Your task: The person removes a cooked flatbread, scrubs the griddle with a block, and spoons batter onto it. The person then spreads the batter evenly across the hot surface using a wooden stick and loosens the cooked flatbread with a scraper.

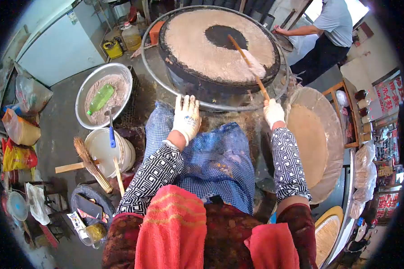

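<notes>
My right hand [274, 113], in a white glove, grips the near end of a long wooden stick [260, 86]. The stick reaches across a big round griddle [175, 67] coated with a pale brown layer of batter [188, 38], bare and dark at its middle. A pale lump [254, 63] lies against the stick, near the griddle's right side. My left hand [186, 119], also gloved, has its fingers stretched out flat at the metal ring [155, 76] around the griddle. Below it, a blue checked cloth [220, 152] covers my lap.
On the right stands a wide, plastic-lined basin of batter [306, 139]. To the left are a metal bowl of flour [83, 96] holding a green bottle [101, 98], a white bucket [129, 150] and a brush [92, 166]. Another person [334, 27] stands at the back right.
</notes>
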`<state>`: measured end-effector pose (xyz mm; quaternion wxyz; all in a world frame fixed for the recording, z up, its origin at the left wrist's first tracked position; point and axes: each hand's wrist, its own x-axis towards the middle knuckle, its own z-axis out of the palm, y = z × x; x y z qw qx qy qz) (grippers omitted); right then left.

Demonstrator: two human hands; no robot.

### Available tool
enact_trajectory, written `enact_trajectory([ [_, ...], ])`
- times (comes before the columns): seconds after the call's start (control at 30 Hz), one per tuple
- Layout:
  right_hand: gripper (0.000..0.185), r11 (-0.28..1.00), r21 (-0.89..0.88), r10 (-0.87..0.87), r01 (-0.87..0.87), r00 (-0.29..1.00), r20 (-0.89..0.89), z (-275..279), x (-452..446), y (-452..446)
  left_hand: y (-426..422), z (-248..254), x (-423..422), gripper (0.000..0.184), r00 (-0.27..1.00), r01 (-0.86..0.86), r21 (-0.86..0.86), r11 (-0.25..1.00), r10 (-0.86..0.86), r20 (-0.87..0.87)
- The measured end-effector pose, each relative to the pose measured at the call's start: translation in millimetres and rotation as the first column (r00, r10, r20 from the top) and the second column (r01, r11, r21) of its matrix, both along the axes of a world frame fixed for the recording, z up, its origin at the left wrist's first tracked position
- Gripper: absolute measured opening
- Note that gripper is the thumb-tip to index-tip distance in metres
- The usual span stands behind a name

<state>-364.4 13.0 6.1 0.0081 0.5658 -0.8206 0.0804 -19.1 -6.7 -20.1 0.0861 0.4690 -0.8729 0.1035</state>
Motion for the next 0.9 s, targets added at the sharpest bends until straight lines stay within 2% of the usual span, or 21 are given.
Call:
enact_trajectory([
  [0.03, 0.036, 0.997, -0.041, -0.067, 0.068, 0.997, 0.027, -1.8, -6.3, -6.2, 0.0, 6.1, 3.7, 0.065, 0.999, -0.003, 0.005, 1.0, 0.003, 0.038],
  [0.07, 0.033, 0.99, -0.141, -0.019, 0.017, 1.0, -0.016, -3.6, -5.2, -9.6, -0.7, 4.5, 7.4, 0.065, 0.999, -0.004, 0.01, 1.0, 0.004, 0.046],
  [0.1, 0.033, 0.99, -0.137, -0.021, 0.019, 1.0, -0.01, -7.2, -3.1, -8.7, -3.6, 3.5, 9.9, 0.065, 0.999, -0.018, 0.023, 1.0, 0.017, 0.037],
  [0.17, 0.034, 0.988, -0.111, 0.106, -0.105, 0.994, 0.003, -5.1, 3.8, -9.8, -11.9, 4.1, 14.1, 0.065, 0.999, -0.032, 0.036, 0.999, 0.031, 0.024],
  [0.23, 0.036, 0.992, -0.048, 0.113, -0.112, 0.993, 0.013, 5.4, 15.2, -1.6, -16.1, 5.8, 20.3, 0.064, 0.998, -0.067, 0.05, 0.996, 0.067, 0.012],
  [0.33, 0.038, 0.999, -0.011, -0.036, 0.037, 0.997, 0.065, -0.5, -9.3, -13.6, -27.8, -0.2, 29.7, 0.056, 0.995, -0.094, -0.028, 0.995, 0.094, -0.019],
  [0.43, 0.039, 0.999, -0.037, 0.029, -0.028, 0.999, 0.02, 11.8, -2.5, -21.8, -36.3, 2.3, 42.9, 0.053, 0.993, -0.117, -0.009, 0.993, 0.116, -0.018],
  [0.5, 0.037, 0.994, -0.025, 0.112, -0.11, 0.992, 0.066, 16.5, 7.0, -6.6, -45.9, 3.1, 48.5, 0.052, 0.991, -0.133, 0.013, 0.991, 0.133, -0.029],
  [0.57, 0.035, 0.996, 0.034, 0.086, -0.087, 0.996, 0.021, 12.3, 7.9, 0.1, -53.4, 1.0, 55.4, 0.05, 0.98, -0.201, 0.034, 0.979, 0.201, 0.0],
  [0.63, 0.036, 1.0, 0.022, -0.005, 0.004, 0.997, 0.073, -1.1, -5.8, -4.3, -63.2, 10.3, 63.7, 0.051, 0.972, -0.234, 0.06, 0.97, 0.231, 0.044],
  [0.73, 0.037, 0.999, -0.001, 0.049, -0.049, 0.991, 0.124, 17.9, 19.1, -10.4, -84.4, 29.9, 76.8, 0.052, 0.948, -0.282, 0.072, 0.957, 0.266, 0.176],
  [0.8, 0.038, 0.991, -0.01, 0.13, -0.13, 0.973, 0.189, 33.5, 38.4, -5.8, -89.0, 42.3, 77.7, 0.053, 0.93, -0.327, 0.088, 0.941, 0.304, 0.205],
  [0.83, 0.036, 0.981, -0.009, 0.193, -0.194, 0.968, 0.161, 33.1, 41.8, 3.2, -86.3, 44.3, 74.0, 0.053, 0.923, -0.344, 0.084, 0.935, 0.32, 0.213],
  [0.9, 0.034, 0.964, -0.018, 0.265, -0.264, 0.96, 0.086, 33.5, 49.2, 30.3, -55.5, 53.4, 51.4, 0.045, 0.977, -0.209, 0.032, 0.977, 0.21, -0.044],
])
